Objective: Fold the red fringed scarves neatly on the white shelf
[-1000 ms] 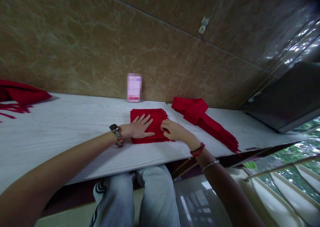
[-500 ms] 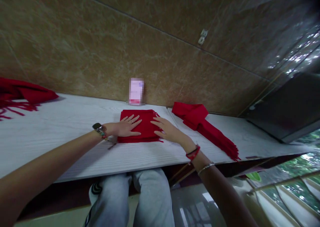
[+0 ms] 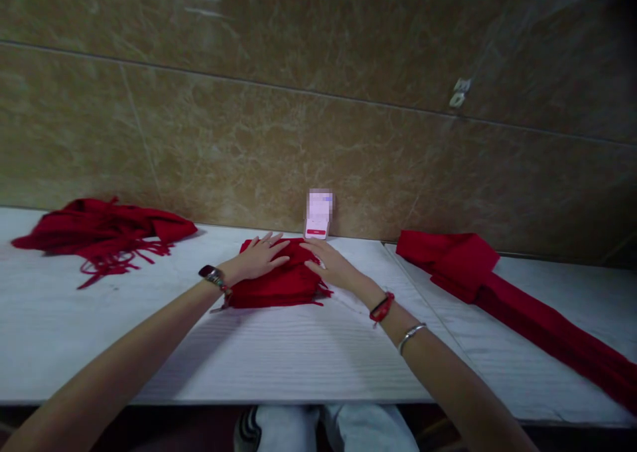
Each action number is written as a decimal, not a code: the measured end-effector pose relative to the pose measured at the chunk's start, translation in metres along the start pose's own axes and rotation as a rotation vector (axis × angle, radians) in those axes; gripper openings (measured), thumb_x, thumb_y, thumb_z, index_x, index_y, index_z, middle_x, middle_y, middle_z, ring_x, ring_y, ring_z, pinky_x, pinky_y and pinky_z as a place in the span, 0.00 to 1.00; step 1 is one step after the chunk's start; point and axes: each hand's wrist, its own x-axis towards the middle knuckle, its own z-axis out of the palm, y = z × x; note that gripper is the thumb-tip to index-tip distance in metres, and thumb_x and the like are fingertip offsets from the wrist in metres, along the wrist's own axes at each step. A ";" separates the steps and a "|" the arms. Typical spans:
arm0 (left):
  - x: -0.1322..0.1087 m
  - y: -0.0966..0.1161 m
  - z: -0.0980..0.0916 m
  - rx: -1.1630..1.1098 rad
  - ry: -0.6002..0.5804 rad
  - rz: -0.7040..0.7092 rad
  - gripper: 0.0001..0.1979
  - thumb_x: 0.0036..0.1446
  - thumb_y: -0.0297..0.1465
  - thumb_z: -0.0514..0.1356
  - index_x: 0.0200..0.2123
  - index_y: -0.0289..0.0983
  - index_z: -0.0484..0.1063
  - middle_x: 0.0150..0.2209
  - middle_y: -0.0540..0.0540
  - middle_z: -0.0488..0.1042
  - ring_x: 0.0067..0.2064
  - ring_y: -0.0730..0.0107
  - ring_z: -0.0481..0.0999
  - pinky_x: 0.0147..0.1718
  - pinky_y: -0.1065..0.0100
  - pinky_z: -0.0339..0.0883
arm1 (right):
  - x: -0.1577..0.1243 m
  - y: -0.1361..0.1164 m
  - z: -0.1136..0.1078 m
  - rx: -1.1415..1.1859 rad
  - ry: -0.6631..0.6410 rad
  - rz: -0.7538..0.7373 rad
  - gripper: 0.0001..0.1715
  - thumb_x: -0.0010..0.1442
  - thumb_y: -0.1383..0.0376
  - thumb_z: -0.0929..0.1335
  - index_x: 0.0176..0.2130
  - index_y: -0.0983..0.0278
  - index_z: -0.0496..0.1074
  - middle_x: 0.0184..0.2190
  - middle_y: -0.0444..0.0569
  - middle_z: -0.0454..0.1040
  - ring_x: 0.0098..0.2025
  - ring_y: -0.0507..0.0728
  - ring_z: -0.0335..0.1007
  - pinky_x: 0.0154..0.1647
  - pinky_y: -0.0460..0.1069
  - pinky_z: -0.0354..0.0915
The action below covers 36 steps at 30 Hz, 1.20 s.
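Left hand (image 3: 257, 260) and right hand (image 3: 332, 264) on the folded red scarf (image 3: 279, 287)!

Head view: we see the left's fingers spread, the right's extended, neither grasping. Our scarf lies on the white table (image 3: 308, 359), just before the phone (image 3: 318, 216).

Dk watch (image 3: 208, 272), prob. silver bangle (image 3: 411, 334)

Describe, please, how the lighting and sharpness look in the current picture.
Head view: pale glare marks the marbled wall at upper left, while the picture's upper right corner is dark; soft shadows fall on the white wood-grain tabletop; the smartphone is partly pixelated; the folded red scarf's fine weave is too soft to make out.
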 end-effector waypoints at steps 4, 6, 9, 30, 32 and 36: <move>0.007 0.002 0.020 0.015 -0.044 -0.146 0.31 0.60 0.48 0.43 0.62 0.40 0.50 0.64 0.40 0.45 0.64 0.47 0.43 0.57 0.45 0.42 | 0.026 0.018 0.033 -0.037 -0.155 0.155 0.25 0.63 0.59 0.59 0.58 0.63 0.59 0.60 0.55 0.57 0.62 0.59 0.48 0.59 0.59 0.50; 0.003 0.003 0.023 0.023 -0.034 -0.159 0.32 0.59 0.49 0.43 0.62 0.39 0.50 0.65 0.40 0.43 0.64 0.46 0.42 0.57 0.46 0.42 | 0.030 0.032 0.044 -0.013 -0.180 0.236 0.22 0.63 0.59 0.58 0.55 0.60 0.63 0.58 0.52 0.62 0.60 0.59 0.53 0.58 0.59 0.52; -0.004 0.006 0.018 0.062 0.068 -0.077 0.29 0.60 0.46 0.44 0.61 0.38 0.55 0.65 0.43 0.39 0.65 0.50 0.38 0.58 0.49 0.41 | 0.028 0.047 0.051 0.032 -0.132 0.269 0.18 0.64 0.62 0.57 0.50 0.60 0.67 0.51 0.51 0.69 0.55 0.56 0.62 0.56 0.56 0.56; -0.026 -0.052 0.005 -0.032 -0.107 -0.119 0.30 0.61 0.47 0.42 0.63 0.43 0.45 0.66 0.42 0.40 0.65 0.56 0.40 0.59 0.52 0.40 | 0.007 0.033 0.052 0.119 0.086 0.382 0.12 0.57 0.70 0.63 0.40 0.67 0.74 0.40 0.54 0.76 0.43 0.56 0.71 0.46 0.51 0.65; -0.029 -0.053 0.003 -0.019 -0.055 -0.147 0.29 0.61 0.46 0.41 0.63 0.41 0.48 0.65 0.42 0.41 0.65 0.57 0.42 0.59 0.53 0.41 | 0.008 0.030 0.052 0.124 0.063 0.377 0.11 0.56 0.71 0.65 0.38 0.66 0.75 0.38 0.53 0.77 0.41 0.55 0.72 0.44 0.50 0.65; -0.032 -0.023 -0.012 0.073 0.052 -0.054 0.28 0.61 0.46 0.43 0.60 0.38 0.57 0.63 0.41 0.50 0.64 0.58 0.47 0.59 0.56 0.42 | 0.013 0.025 0.052 0.113 0.103 0.391 0.12 0.57 0.71 0.64 0.39 0.66 0.74 0.41 0.52 0.76 0.45 0.55 0.70 0.48 0.50 0.63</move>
